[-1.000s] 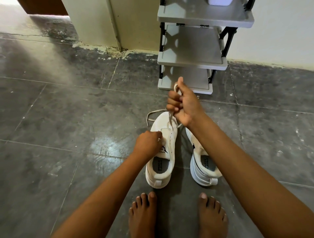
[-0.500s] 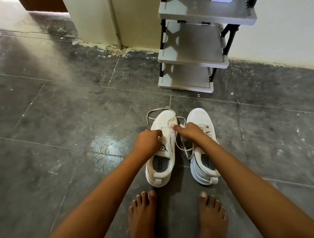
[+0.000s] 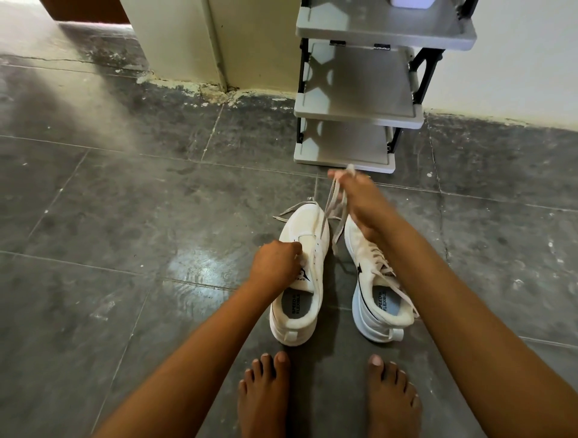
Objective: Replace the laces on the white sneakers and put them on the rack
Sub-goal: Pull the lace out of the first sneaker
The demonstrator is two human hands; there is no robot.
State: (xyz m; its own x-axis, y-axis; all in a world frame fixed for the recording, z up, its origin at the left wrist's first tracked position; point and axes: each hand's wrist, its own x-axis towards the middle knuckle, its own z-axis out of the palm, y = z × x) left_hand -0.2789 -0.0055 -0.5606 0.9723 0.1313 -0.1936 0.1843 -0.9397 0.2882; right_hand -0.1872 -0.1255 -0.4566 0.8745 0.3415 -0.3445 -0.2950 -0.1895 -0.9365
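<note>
Two white sneakers stand side by side on the dark tiled floor, toes pointing away from me. My left hand (image 3: 276,264) grips the tongue of the left sneaker (image 3: 301,275), holding it down. My right hand (image 3: 359,203) is raised above the toes and pinches the white lace (image 3: 330,203) of the left sneaker, stretched up from its eyelets; a loose end trails on the floor by the toe. The right sneaker (image 3: 375,300) stays laced, partly hidden by my right forearm. The grey shoe rack (image 3: 356,106) stands just beyond the sneakers against the wall.
My two bare feet (image 3: 328,397) are planted right behind the sneakers' heels. A cream wall corner (image 3: 200,47) rises at the back left, with cracked floor edging at its base. A white object (image 3: 409,2) sits on the rack's top shelf.
My right hand dropped to the left sneaker's eyelets half a second ago and has now risen again, pulling the lace up and away. My left hand has kept its hold on the tongue.
</note>
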